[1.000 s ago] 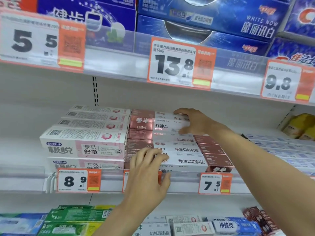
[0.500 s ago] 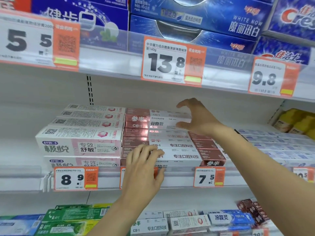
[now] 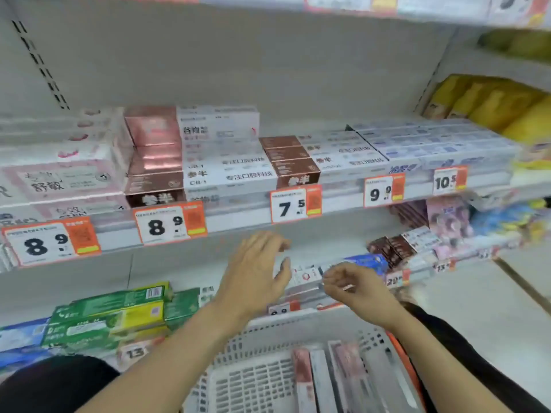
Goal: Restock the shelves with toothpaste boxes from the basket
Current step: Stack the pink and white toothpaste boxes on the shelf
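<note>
Left hand: hangs in the air in front of the shelf edge, below the price tags, fingers straight and spread wide, holding nothing.
Right hand: just beside the left one, fingers loosely curled downward, gripping nothing that can be made out; motion blur hides the fingertips.
Basket: pale grey, slotted plastic, low in the view, under both forearms.
Toothpaste boxes in the basket: a few long pink-and-white boxes lie lengthwise along the right half; the left half of the floor shows bare slots.
Brown-and-white stack: toothpaste boxes piled on the middle shelf, taller at the left, a lower row of the same kind just to the right of it.
Pink-and-white boxes: stacked touching the left side of the brown-and-white stack.
Blue-and-white boxes: flat rows further right on the same shelf.
Yellow packs: at the far right, behind the blue-and-white boxes, blurred.
Price tags: orange-and-white cards clipped along the shelf edge, reading 8.9, 8.9, 7.5, 9.9 and 10.5 from left to right.
Green boxes: stacked on the lower shelf at left, beside the left forearm.
Lower shelf, right part: small brown and white boxes, too blurred to read.
</note>
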### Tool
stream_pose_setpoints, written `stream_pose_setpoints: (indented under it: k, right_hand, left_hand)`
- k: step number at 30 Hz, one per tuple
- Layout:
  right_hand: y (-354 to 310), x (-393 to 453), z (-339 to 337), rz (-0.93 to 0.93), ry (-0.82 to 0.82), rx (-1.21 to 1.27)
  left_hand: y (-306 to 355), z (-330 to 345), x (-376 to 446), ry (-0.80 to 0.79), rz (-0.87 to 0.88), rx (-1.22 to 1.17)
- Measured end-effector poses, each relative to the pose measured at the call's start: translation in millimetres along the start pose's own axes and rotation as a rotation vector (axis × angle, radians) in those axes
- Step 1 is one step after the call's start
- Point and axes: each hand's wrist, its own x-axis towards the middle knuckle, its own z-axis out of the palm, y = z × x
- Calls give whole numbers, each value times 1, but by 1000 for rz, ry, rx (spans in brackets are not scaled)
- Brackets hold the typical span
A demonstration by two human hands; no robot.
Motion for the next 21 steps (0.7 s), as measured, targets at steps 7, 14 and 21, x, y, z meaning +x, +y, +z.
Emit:
stream_pose_setpoints:
  k: [7,14,21]
  right_hand:
    - [153,-57,35,457,-147,-137]
    - [208,-86,83,635,-317,-349]
    - [253,-99,103,595,-268,-663]
  left_hand:
    - [2,134,-84,-822,-429,-117]
    - [8,221,-170,-1004,-871,-221]
    - [2,278,-223,-1003,-1184,-303]
